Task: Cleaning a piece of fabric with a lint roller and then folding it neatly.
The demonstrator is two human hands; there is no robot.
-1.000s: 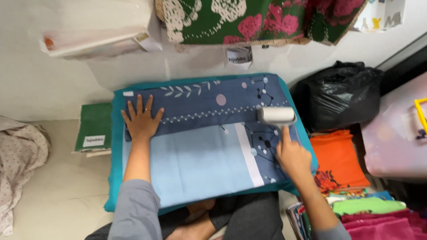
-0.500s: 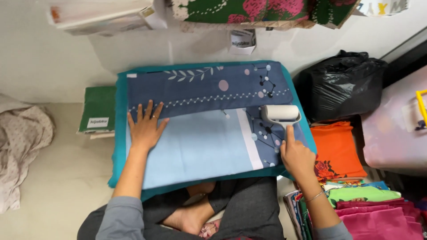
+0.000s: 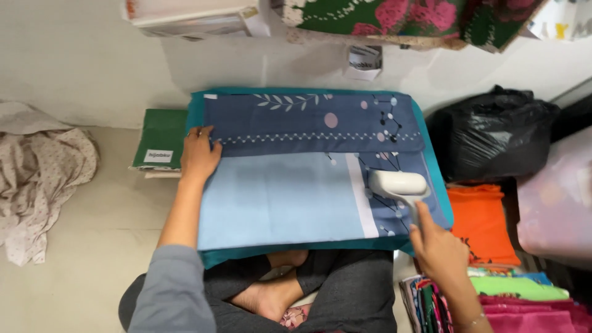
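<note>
A folded blue patterned fabric [image 3: 290, 197] lies on a teal cushion board [image 3: 431, 166] over my crossed legs. My left hand [image 3: 198, 154] grips the fabric's left edge, fingers curled over it. My right hand [image 3: 439, 246] holds the handle of a white lint roller [image 3: 399, 184], whose roll rests on the dark blue right part of the fabric.
A black plastic bag [image 3: 493, 139] sits at the right, with an orange folded cloth [image 3: 481, 222] and a stack of coloured fabrics [image 3: 512, 299] below it. A green packet [image 3: 161, 139] lies left of the board. A crumpled pale cloth [image 3: 37, 172] is on the floor at the far left.
The lint roller has rolled toward me down the fabric's right side. My left hand has slid from flat on the fabric to its left edge.
</note>
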